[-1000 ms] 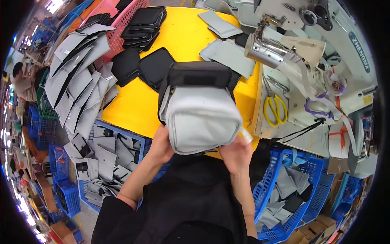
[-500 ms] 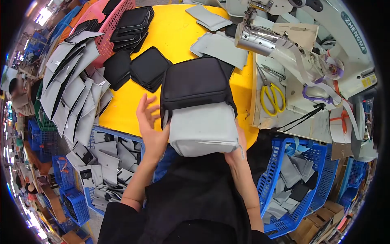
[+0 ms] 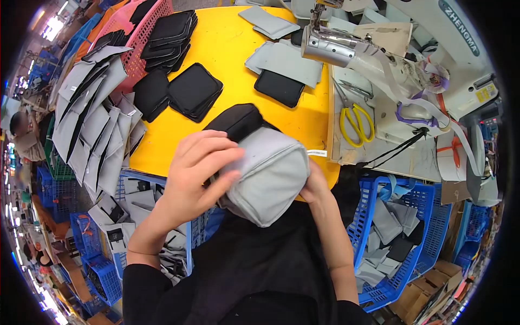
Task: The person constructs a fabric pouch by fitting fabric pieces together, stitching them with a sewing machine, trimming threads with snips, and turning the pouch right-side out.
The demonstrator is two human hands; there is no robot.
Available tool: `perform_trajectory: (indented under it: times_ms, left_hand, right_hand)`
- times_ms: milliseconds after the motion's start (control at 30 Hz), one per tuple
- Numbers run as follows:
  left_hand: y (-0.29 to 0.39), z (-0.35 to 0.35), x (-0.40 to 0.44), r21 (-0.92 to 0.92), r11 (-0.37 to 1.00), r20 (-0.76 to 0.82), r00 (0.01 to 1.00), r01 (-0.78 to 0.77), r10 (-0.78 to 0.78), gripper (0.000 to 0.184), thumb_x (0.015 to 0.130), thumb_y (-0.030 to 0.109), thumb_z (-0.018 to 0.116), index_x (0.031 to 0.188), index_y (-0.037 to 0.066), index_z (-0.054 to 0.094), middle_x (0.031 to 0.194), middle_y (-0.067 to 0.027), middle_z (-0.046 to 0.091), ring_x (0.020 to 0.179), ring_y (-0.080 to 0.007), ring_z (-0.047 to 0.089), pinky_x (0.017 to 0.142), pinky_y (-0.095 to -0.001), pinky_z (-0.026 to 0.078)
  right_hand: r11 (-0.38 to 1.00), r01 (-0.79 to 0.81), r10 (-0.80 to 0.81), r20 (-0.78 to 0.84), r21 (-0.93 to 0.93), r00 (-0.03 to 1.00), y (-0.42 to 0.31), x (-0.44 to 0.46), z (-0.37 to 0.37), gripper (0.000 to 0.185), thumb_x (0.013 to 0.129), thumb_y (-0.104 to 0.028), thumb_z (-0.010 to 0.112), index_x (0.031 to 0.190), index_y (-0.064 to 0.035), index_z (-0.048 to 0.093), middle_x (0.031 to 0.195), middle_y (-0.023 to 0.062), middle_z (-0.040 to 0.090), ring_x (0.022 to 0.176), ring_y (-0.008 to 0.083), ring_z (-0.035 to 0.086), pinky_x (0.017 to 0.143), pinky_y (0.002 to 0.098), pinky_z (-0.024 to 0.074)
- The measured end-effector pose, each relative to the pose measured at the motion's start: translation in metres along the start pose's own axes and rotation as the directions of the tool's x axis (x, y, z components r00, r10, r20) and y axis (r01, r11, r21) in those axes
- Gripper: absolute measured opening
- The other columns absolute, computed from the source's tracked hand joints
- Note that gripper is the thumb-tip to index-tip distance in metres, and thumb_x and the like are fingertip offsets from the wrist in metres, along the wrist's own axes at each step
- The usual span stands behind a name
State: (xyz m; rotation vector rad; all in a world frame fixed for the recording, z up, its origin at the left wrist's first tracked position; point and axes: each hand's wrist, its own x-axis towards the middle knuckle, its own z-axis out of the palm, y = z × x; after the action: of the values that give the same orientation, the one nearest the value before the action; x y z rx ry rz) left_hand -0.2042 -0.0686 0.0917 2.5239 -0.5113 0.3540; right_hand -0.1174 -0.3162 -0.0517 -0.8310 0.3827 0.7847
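Right of the yellow table (image 3: 233,59), you can read "ZHENGMA" on the dark nameplate (image 3: 459,27) of your sewing machine (image 3: 420,16). Its yellow sticker (image 3: 485,93) and, above the table's near right corner, your grey pouch's (image 3: 271,181) white tag (image 3: 317,153) bear illegibly small print.

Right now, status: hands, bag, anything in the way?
Left hand open over gray-and-black bag; right hand holding its right side. Bag tilted, near edge of yellow table. Nothing visibly blocking.

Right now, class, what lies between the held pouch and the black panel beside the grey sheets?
Only a bare stretch of yellow table between pouch and panel; the head view shows it.
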Motion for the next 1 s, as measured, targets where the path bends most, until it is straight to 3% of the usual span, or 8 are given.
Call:
perform_trajectory:
  times_ms: [167, 267, 333, 433, 500, 700, 833, 1000]
  left_hand:
    - [-0.019, 0.004, 0.013, -0.127, 0.969, 0.39, 0.909, 0.212, -0.148, 0.051, 0.077, 0.026, 0.079, 0.122, 0.007, 0.061, 0.12, -0.0134, 0.062, 0.12, -0.034, 0.055, 0.102, -0.0446, 0.041]
    - [-0.015, 0.014, 0.027, -0.055, 0.997, 0.04, 0.997, -0.058, 0.06, 0.059, 0.077, 0.036, 0.08, 0.122, 0.003, 0.061, 0.115, -0.0139, 0.065, 0.114, -0.0319, 0.057, 0.099, -0.0417, 0.044]
    - [-0.027, 0.019, 0.036, -0.228, 0.972, 0.209, 0.978, 0.051, -0.002, 0.061, 0.077, 0.037, 0.081, 0.123, 0.002, 0.061, 0.114, -0.0138, 0.066, 0.113, -0.0297, 0.057, 0.098, -0.0397, 0.045]
    - [-0.033, 0.031, 0.041, -0.475, 0.824, 0.542, 0.84, 0.308, -0.001, 0.067, 0.077, 0.039, 0.082, 0.125, -0.002, 0.059, 0.114, -0.0134, 0.066, 0.111, -0.0255, 0.058, 0.096, -0.0357, 0.046]
    - [-0.034, 0.035, 0.042, -0.399, 0.575, 0.874, 0.487, 0.714, 0.003, 0.073, 0.076, 0.035, 0.084, 0.129, -0.006, 0.056, 0.114, -0.0127, 0.066, 0.105, -0.0193, 0.059, 0.094, -0.032, 0.046]
    - [-0.043, 0.059, 0.002, -0.521, 0.482, 0.702, 0.675, 0.704, -0.227, 0.057, 0.072, 0.019, 0.086, 0.118, -0.001, 0.061, 0.102, -0.001, 0.066, 0.094, -0.0096, 0.057, 0.083, -0.0275, 0.047]
    - [-0.043, 0.073, -0.009, -0.496, 0.547, 0.764, 0.638, 0.675, -0.095, 0.048, 0.069, 0.015, 0.087, 0.108, 0.0, 0.064, 0.096, -0.003, 0.066, 0.09, -0.0112, 0.058, 0.078, -0.0284, 0.047]
    - [-0.053, 0.081, -0.014, -0.564, 0.599, 0.754, 0.65, 0.568, 0.094, 0.038, 0.067, 0.01, 0.087, 0.098, 0.001, 0.066, 0.094, -0.0076, 0.066, 0.086, -0.0189, 0.061, 0.077, -0.0305, 0.048]
  right_hand:
    - [0.999, -0.042, 0.042, 0.0, 0.0, 0.999, -0.013, -0.007, 0.005, 0.037, 0.099, -0.025, 0.056, 0.124, 0.0008, 0.059, 0.12, 0.0112, 0.066, 0.106, 0.0193, 0.064, 0.092, 0.0344, 0.0535]
    - [0.99, -0.081, 0.087, 0.046, -0.116, 0.995, -0.025, -0.008, 0.008, 0.033, 0.098, -0.026, 0.058, 0.118, 0.0001, 0.064, 0.113, 0.0099, 0.068, 0.101, 0.0189, 0.066, 0.09, 0.0329, 0.0538]
    - [0.93, -0.125, 0.193, 0.171, -0.346, 0.966, -0.036, -0.006, 0.013, 0.028, 0.096, -0.024, 0.061, 0.11, -0.0011, 0.068, 0.102, 0.0085, 0.071, 0.094, 0.0194, 0.068, 0.086, 0.0321, 0.054]
    - [0.88, -0.033, 0.141, 0.194, -0.474, 0.971, -0.065, -0.027, 0.049, 0.024, 0.096, -0.022, 0.063, 0.101, 0.0, 0.07, 0.093, 0.0065, 0.071, 0.086, 0.0161, 0.067, 0.081, 0.0292, 0.0525]
    - [0.805, 0.204, -0.075, 0.246, -0.557, 0.966, -0.063, -0.033, 0.046, 0.022, 0.096, -0.019, 0.062, 0.099, 0.0015, 0.069, 0.089, 0.0053, 0.07, 0.082, 0.0142, 0.065, 0.079, 0.0287, 0.0514]
    - [0.388, 0.777, -0.816, 0.207, -0.496, 0.54, 0.0, -0.035, 0.023, 0.015, 0.094, -0.007, 0.061, 0.097, 0.0068, 0.067, 0.09, 0.0071, 0.07, 0.079, 0.0163, 0.064, 0.078, 0.0305, 0.0508]
    - [-0.092, 0.75, -0.742, 0.547, -0.656, 0.388, -0.015, -0.074, 0.006, 0.011, 0.089, 0.0, 0.063, 0.095, 0.0073, 0.068, 0.095, 0.0128, 0.072, 0.087, 0.0226, 0.068, 0.084, 0.0315, 0.0516]
    - [-0.135, 0.735, -0.589, 0.65, -0.665, 0.48, -0.057, -0.104, -0.001, 0.01, 0.086, 0.001, 0.062, 0.09, 0.0074, 0.068, 0.102, 0.0175, 0.072, 0.082, 0.0261, 0.068, 0.081, 0.0325, 0.0526]
